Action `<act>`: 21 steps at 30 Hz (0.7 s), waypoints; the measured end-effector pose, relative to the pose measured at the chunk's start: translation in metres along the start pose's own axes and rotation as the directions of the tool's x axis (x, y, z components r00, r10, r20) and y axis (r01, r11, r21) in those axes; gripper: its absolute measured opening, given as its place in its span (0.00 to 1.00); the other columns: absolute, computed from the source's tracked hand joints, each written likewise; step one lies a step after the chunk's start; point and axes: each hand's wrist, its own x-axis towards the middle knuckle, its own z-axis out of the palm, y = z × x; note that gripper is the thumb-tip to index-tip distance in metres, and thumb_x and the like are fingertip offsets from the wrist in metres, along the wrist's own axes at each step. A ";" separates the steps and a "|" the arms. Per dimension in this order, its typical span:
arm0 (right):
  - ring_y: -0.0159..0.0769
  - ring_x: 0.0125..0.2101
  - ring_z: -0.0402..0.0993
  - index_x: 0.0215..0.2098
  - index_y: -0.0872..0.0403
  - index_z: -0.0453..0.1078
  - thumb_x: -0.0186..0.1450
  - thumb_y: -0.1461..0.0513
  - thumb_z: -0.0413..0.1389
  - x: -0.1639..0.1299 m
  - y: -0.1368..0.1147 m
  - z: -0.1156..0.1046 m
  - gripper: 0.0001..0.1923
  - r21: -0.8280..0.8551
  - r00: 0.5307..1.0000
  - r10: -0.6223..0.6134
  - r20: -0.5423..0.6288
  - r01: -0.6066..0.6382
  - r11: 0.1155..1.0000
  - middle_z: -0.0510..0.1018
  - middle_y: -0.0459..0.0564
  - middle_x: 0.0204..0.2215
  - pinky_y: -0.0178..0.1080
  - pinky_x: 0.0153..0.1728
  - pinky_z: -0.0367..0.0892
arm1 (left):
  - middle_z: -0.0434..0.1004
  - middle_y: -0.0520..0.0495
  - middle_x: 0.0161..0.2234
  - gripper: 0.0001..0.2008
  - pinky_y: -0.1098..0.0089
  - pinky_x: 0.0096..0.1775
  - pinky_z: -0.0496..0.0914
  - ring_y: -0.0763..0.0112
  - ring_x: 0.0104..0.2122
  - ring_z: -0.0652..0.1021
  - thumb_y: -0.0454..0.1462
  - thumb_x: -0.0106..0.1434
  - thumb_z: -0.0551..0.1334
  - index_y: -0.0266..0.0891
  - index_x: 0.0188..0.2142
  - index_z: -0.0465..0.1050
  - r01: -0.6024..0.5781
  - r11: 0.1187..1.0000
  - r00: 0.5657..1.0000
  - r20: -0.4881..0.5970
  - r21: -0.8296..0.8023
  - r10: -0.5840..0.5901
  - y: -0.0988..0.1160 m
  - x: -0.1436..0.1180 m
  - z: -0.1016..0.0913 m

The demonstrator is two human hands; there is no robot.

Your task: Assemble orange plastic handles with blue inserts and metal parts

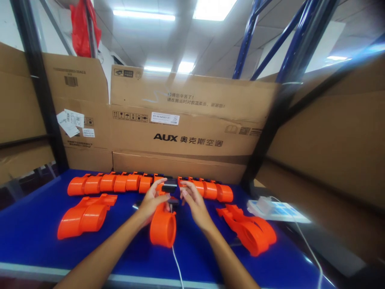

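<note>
Near the middle of the blue table, my left hand (154, 202) is closed, its thumb and fingers around a small black box-shaped device (170, 184). Just below it is an orange ring-shaped holder (163, 228) with its round opening turned right; whether the two are joined is hidden. Beneath the device a white cable (177, 263) rises from the front edge towards another dark piece (173, 201). My right hand (193, 202) is beside the device on the right, fingers bent and apart, with nothing visible in them. Whether its fingertips touch the device is unclear.
A row of several orange holders (107, 182) with dark parts lines the table's (129, 263) back. More orange holders lie at left (84, 216) and right (249, 230). A white power strip (279, 210) sits at right. Cardboard (135, 132) walls the back between dark posts.
</note>
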 end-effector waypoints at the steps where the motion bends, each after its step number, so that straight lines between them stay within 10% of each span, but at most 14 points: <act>1: 0.40 0.39 0.71 0.54 0.46 0.65 0.67 0.51 0.54 0.000 -0.002 0.000 0.19 0.055 0.998 0.033 0.053 -0.036 0.998 0.75 0.48 0.38 0.41 0.41 0.67 | 0.76 0.53 0.24 0.43 0.72 0.24 0.71 0.68 0.19 0.78 0.38 0.53 0.72 0.44 0.64 0.54 0.042 0.999 0.998 0.044 -0.021 -0.041 0.001 -0.001 0.001; 6: 0.45 0.45 0.74 0.57 0.46 0.65 0.65 0.51 0.57 -0.001 -0.010 0.000 0.24 0.252 0.975 0.088 0.202 -0.139 0.958 0.77 0.50 0.45 0.48 0.51 0.64 | 0.79 0.42 0.40 0.40 0.64 0.33 0.76 0.56 0.33 0.84 0.37 0.57 0.70 0.50 0.64 0.54 0.179 0.982 0.974 0.156 -0.066 -0.167 -0.002 -0.007 0.004; 21: 0.34 0.30 0.68 0.38 0.48 0.61 0.61 0.51 0.62 0.001 0.006 0.013 0.17 0.094 0.998 0.033 -0.059 -0.027 0.995 0.70 0.43 0.30 0.35 0.32 0.65 | 0.81 0.37 0.44 0.27 0.57 0.43 0.75 0.54 0.39 0.82 0.39 0.52 0.73 0.35 0.51 0.74 0.109 0.994 0.982 0.151 0.022 -0.111 -0.002 -0.002 0.005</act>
